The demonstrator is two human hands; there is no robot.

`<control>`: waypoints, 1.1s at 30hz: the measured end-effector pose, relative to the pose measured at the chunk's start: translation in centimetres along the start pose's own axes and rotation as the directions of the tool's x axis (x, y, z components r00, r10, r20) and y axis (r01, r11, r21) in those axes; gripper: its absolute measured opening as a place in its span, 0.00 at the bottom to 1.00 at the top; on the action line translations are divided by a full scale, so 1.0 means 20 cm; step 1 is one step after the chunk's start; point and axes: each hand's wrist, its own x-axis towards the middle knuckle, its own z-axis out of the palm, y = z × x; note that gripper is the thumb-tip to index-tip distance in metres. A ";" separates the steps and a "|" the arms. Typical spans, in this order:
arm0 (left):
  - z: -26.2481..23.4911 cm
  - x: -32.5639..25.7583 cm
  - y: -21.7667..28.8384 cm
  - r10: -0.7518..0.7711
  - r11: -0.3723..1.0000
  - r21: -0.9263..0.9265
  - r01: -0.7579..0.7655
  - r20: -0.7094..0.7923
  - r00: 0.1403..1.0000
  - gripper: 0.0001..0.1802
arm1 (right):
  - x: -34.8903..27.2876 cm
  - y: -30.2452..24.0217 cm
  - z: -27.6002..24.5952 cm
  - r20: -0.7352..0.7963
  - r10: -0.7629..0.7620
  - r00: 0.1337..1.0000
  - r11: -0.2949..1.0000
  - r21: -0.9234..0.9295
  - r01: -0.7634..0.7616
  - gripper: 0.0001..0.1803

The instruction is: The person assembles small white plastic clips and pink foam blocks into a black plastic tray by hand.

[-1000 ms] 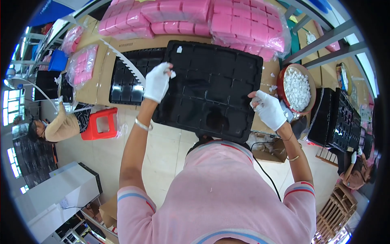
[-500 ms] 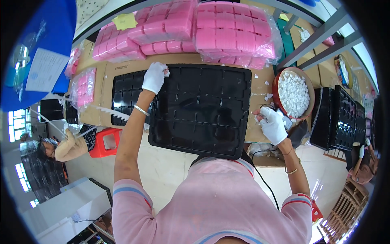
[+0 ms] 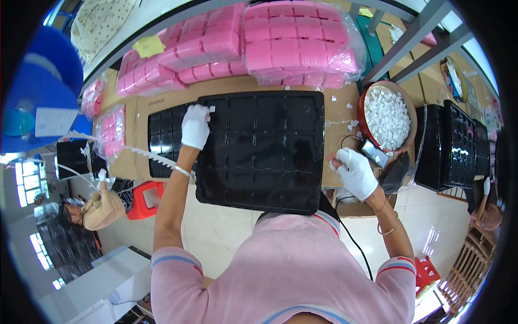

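Note:
A large black plastic tray (image 3: 259, 154) with raised grid lines lies in front of me, its near edge over the table's edge. My left hand (image 3: 195, 128), in a white glove with bare fingertips, is at the tray's far left corner. Its fingers are closed at a small white piece (image 3: 212, 108) on the tray's surface. To the right of the tray hovers my right hand (image 3: 353, 171), gloved the same way, with thumb and fingers pinched together; what they hold is too small to name. A round red-rimmed bowl (image 3: 365, 128) beyond it holds many small white pieces (image 3: 387, 117).
Plastic-wrapped pink foam blocks (image 3: 297, 40) line the back of the table. Another black tray (image 3: 162, 137) lies at the left, and black trays (image 3: 458, 146) stand at the right. A phone-like device (image 3: 375, 152) rests below the bowl. A co-worker (image 3: 102, 208) sits at far left.
The view has shifted slightly. My left hand has moved a little toward me at the tray's corner, the white piece at its fingertips. My right hand stays pinched beside the tray.

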 end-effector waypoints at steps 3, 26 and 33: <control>-0.01 0.01 -0.05 -0.059 0.998 0.015 0.060 -0.042 0.997 0.07 | -0.02 0.01 -0.01 -0.008 0.111 0.994 0.990 0.092 -0.110 0.06; -0.08 0.29 -0.01 -0.091 0.996 0.017 0.093 0.446 0.890 0.04 | 0.05 -0.01 0.04 0.049 0.062 0.997 0.995 0.070 -0.066 0.04; 0.01 0.14 -0.01 -0.050 0.998 -0.036 0.061 0.251 0.967 0.05 | 0.02 -0.11 0.05 0.160 0.089 0.983 0.987 0.116 -0.109 0.05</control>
